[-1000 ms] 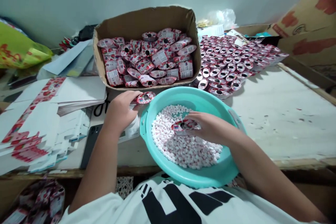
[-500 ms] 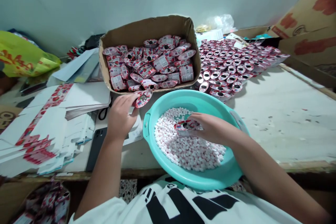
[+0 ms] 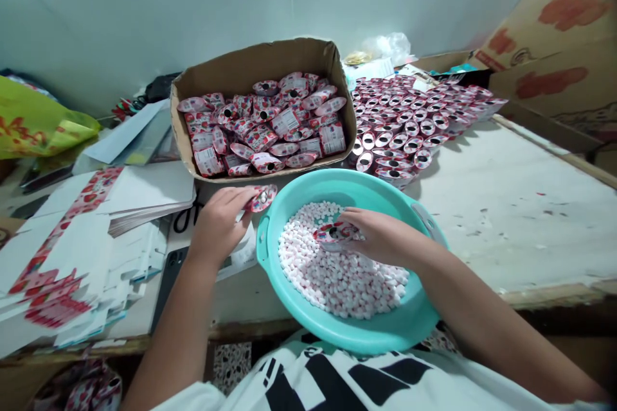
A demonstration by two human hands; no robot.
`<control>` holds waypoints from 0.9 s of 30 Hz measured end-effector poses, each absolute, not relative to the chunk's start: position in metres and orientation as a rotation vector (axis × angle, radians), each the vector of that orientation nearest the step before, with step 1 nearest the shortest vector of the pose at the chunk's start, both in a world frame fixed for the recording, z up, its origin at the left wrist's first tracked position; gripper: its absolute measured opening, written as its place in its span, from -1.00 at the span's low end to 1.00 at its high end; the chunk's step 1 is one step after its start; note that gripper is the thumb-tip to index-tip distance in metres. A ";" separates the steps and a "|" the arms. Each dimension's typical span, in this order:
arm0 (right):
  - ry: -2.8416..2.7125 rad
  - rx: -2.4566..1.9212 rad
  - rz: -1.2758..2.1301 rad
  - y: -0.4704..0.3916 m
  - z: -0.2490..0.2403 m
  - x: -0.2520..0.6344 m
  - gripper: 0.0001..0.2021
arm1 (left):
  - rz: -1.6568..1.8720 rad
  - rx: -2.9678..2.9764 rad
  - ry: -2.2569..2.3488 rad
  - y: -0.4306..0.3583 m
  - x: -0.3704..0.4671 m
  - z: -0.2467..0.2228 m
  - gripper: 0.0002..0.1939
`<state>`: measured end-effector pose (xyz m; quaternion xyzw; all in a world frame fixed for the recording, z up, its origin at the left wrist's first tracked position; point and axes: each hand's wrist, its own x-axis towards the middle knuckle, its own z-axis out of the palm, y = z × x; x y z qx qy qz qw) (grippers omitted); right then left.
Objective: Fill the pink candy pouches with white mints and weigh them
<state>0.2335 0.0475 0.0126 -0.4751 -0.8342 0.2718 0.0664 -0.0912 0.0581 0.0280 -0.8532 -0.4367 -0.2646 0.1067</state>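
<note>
My left hand [image 3: 216, 225] is closed around a small pink strawberry-print carton [image 3: 262, 198], tilted by the basin's left rim, with white pieces showing in its opening. Inside the turquoise basin [image 3: 308, 327], my right hand [image 3: 380, 234] grips another such carton [image 3: 332, 235], its dark round hole facing up. That one is low over or touching the heap of small white pellets [image 3: 347, 282]; which of the two, I cannot tell. The fingertips of my right hand are partly hidden behind its carton.
Behind the basin stands a cardboard box [image 3: 180, 135] full of matching cartons. Rows of upright open cartons [image 3: 400, 115] stand at the back right. Flat printed card sheets [image 3: 72, 231] and a dark phone [image 3: 169, 273] lie left. Another container of cartons [image 3: 91, 388] is below the table edge.
The view has shifted slightly. My left hand has brought its carton away from the box's front edge towards the basin rim, and white pieces now show more clearly in it. My right hand has barely moved.
</note>
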 end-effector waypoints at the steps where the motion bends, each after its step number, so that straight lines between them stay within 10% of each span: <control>1: -2.518 -1.431 0.812 0.047 0.013 0.234 -0.55 | -0.754 -2.541 -1.265 0.058 -0.091 0.029 -0.68; 27: -2.338 -1.419 0.688 0.060 -0.010 0.239 -0.61 | -1.665 -1.983 -2.589 0.031 -0.176 -0.059 -0.44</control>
